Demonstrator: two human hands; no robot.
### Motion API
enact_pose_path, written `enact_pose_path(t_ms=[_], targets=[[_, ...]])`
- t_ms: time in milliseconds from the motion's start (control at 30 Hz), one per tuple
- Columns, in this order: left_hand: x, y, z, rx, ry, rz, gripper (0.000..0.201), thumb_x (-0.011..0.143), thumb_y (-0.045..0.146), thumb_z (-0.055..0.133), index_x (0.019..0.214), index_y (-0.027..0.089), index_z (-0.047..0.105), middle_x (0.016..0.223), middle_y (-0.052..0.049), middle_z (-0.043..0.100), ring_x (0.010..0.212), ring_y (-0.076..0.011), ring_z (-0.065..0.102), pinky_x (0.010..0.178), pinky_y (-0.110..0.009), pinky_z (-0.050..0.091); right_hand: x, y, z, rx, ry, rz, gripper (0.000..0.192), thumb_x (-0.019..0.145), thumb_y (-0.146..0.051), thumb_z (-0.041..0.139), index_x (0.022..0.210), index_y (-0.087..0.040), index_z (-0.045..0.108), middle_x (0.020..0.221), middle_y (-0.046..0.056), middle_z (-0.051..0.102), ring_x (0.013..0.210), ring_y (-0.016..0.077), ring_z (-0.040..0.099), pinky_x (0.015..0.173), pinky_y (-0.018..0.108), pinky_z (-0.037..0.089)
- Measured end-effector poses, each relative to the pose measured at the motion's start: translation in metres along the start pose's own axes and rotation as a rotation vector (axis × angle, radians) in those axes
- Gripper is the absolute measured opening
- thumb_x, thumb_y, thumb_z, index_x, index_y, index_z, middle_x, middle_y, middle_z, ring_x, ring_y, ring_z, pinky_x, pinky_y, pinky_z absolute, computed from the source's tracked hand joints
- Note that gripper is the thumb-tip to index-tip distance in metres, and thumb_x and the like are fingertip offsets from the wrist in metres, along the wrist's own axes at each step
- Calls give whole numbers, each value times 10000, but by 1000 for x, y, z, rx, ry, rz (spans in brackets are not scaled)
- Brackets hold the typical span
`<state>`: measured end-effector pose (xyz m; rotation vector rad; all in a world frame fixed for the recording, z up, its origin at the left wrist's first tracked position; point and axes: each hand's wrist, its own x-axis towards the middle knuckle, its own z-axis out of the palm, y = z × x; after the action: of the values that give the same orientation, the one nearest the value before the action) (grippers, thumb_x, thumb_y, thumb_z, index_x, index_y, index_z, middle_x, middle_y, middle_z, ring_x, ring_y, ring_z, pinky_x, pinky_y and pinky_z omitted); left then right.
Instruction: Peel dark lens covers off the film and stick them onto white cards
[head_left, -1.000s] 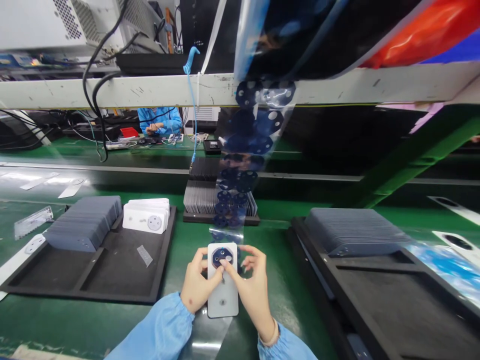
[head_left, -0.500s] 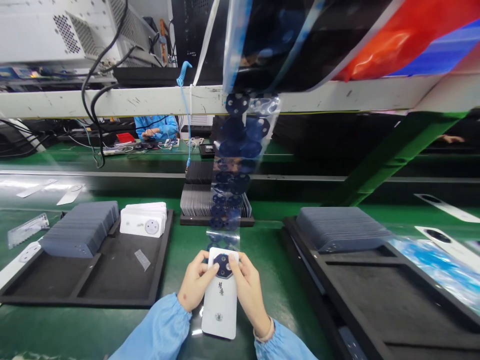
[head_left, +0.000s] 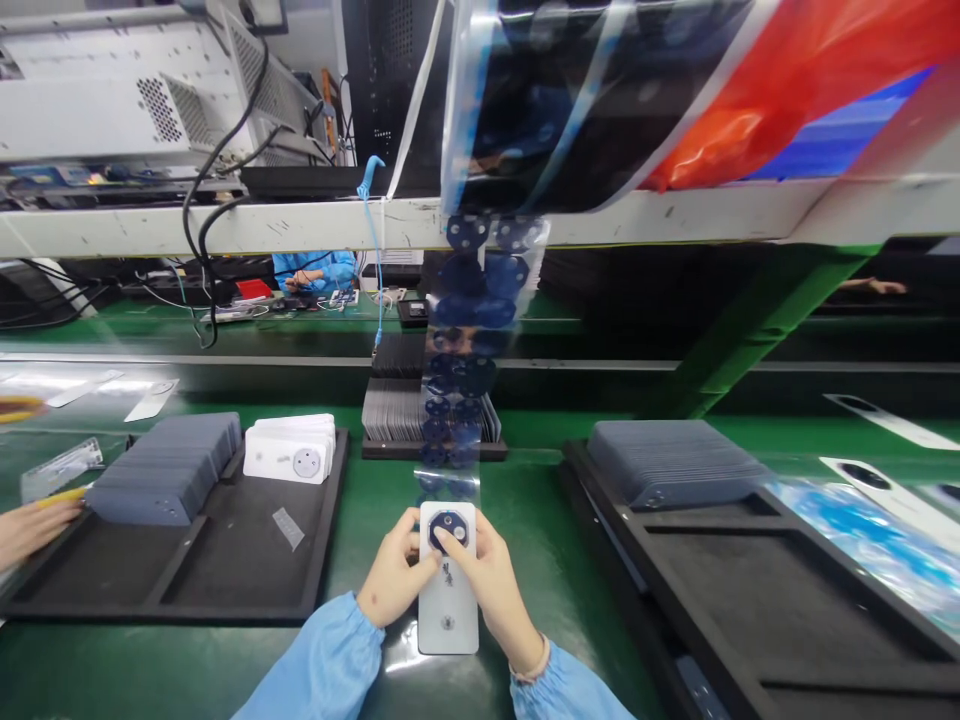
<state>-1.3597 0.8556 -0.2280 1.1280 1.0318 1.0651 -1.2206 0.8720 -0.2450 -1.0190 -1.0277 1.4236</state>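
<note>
A white phone back cover [head_left: 448, 632] is held upright in front of me, with a dark round camera sticker [head_left: 441, 519] near its top and small dark markings below. My left hand [head_left: 396, 575] grips its left edge, thumb on the front beside the sticker. Around the right edge wraps my right hand [head_left: 491, 575], its thumb pressing on the sticker. Just behind the cover's top hangs a clear strip of dark round stickers [head_left: 450, 410], coming down from the shelf. The fingers behind the cover are partly hidden.
At left, a black tray [head_left: 247, 600] holds grey panels [head_left: 169, 470] and white covers [head_left: 289, 450]. Another person's hand [head_left: 34, 530] with something yellow is beside it. At right are a stacked tray [head_left: 750, 590] and grey panels [head_left: 675, 465]. A shelf beam [head_left: 300, 228] crosses above.
My right thumb has moved left and down onto the sticker, and the cover stands straighter. My left thumb has slid lower off the sticker. Another person's hand has come in at left.
</note>
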Motion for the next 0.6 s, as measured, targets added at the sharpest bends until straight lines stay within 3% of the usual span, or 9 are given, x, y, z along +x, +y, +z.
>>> enact_pose_path(t_ms=[133,233,433,600], targets=[[-3,0,1,145,-36,45,329,808,291,713,1063,171,543,701,13,736,609,-133,641,614,-224,453,2,2,-1,42,41,7,405,681,-516,841,866,-183,704,827,45,738,758,209,649,722,318,504],[-3,1,-1,139,-53,33,306,813,295,711,1031,185,527,698,21,731,625,-136,650,629,-228,465,2,3,-1,77,51,13,391,708,-526,817,860,-183,704,823,39,732,742,198,633,687,299,489],[1,0,-6,21,-72,-28,456,766,457,770,1006,196,483,699,0,739,618,-160,685,605,-245,508,1,0,-3,109,21,55,412,760,-559,757,908,-176,718,753,20,723,611,155,593,577,255,444],[4,-3,-12,-7,-58,-43,541,749,562,758,1017,199,460,695,-28,752,594,-195,707,570,-268,523,-1,-6,-1,93,-18,70,437,753,-573,747,958,-188,709,808,33,741,712,191,654,642,269,494]])
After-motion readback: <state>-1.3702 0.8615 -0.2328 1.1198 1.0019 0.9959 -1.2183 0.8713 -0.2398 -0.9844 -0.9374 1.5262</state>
